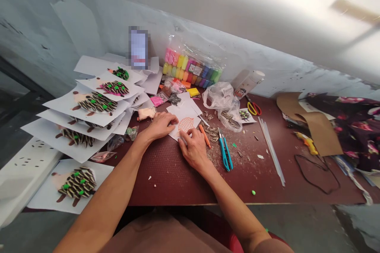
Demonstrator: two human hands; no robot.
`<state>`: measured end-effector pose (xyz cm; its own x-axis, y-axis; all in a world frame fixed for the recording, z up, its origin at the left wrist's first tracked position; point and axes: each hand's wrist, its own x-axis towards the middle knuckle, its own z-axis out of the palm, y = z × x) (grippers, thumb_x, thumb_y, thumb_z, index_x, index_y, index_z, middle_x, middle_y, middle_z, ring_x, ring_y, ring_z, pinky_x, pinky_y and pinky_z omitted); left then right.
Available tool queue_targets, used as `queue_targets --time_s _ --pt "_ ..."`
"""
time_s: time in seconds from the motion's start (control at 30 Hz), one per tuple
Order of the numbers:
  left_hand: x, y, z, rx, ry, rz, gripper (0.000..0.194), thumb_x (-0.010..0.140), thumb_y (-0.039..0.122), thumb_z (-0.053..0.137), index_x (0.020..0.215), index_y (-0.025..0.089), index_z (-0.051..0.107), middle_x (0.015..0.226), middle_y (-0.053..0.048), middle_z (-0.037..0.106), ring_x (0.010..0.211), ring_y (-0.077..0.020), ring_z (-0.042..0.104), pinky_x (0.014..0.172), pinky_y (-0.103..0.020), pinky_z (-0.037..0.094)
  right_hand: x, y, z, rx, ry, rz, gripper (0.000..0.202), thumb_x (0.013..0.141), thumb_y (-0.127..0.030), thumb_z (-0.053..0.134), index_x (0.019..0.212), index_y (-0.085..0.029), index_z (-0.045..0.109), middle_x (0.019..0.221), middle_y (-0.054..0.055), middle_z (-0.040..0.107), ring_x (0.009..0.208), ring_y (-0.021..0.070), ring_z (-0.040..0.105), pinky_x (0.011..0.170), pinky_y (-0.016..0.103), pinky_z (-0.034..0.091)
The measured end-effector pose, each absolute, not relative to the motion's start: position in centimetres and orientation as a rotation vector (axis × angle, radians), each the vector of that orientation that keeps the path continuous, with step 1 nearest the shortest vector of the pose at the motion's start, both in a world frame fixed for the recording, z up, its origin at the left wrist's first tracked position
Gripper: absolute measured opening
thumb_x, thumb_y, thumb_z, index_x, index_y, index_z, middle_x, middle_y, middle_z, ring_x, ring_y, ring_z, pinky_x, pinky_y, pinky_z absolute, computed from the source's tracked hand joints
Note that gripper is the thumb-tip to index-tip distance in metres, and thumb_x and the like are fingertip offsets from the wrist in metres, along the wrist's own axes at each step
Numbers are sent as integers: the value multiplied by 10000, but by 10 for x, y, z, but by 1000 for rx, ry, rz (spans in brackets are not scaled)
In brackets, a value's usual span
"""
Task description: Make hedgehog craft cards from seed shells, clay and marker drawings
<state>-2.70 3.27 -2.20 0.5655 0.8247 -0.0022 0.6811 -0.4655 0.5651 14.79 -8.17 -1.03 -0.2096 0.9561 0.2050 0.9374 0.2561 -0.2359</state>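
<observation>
A white sheet of paper [188, 106] lies on the dark red table, bearing an orange oval with a hatched pattern [186, 124]. My left hand [162, 123] rests at the sheet's left edge, fingers stretched toward the oval. At the oval's lower edge, the fingertips of my right hand [193, 147] touch the paper, fingers bent but apart. Neither hand visibly holds anything. Just right of my right hand is an orange pen-like stick [204, 136], beside loose striped sunflower seeds [212, 132]. A blue-handled cutting tool [225, 152] lies further right.
Stacked sheets with seed hedgehogs [97, 104] rise at left. Behind are coloured clay packs [192, 67], a plastic bag [219, 97] and a white bottle [249, 83]. Scissors [254, 107], translucent sticks [271, 152] and a yellow glue gun [307, 142] lie rightward.
</observation>
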Motion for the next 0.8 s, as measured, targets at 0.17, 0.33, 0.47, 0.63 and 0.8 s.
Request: queue_targets --time_s 0.17,0.33,0.47,0.63,0.8 --pt "-30 34 -22 2278 1168 365 294 783 228 560 1024 225 728 1098 -55 747 1054 -276 611 953 -422 420 148 -79 -9 -1744 -2253 29 228 1015 -358 565 1111 -213 712 1012 78 589 915 223 512 832 345 380" --pt "-30 35 -24 2276 1162 378 294 785 216 566 1030 238 726 1091 -50 744 1054 -273 608 955 -423 419 146 -74 -7 -1743 -2263 10 223 1024 -367 558 1075 -223 720 998 78 586 908 220 504 813 339 368" --pt "-30 35 -24 2266 1166 364 294 792 215 573 1041 234 728 1110 -51 739 1080 -277 606 964 -417 415 146 -72 -9 -1745 -2260 -16 241 1034 -364 537 1062 -220 727 985 79 586 895 216 503 803 339 365" --pt "-29 34 -24 2264 1168 364 296 796 206 570 1043 236 732 1117 -51 739 1090 -278 606 980 -422 410 147 -72 -13 -1734 -2238 -5 257 1035 -362 532 1100 -216 732 1001 84 592 904 216 513 818 339 382" --pt "-29 34 -22 2262 1168 345 304 798 210 573 1057 233 730 1131 -50 738 1104 -280 601 988 -426 403 151 -73 -17 -1708 -2126 10 284 1037 -300 510 1219 -221 714 1007 84 594 918 216 525 866 354 405"
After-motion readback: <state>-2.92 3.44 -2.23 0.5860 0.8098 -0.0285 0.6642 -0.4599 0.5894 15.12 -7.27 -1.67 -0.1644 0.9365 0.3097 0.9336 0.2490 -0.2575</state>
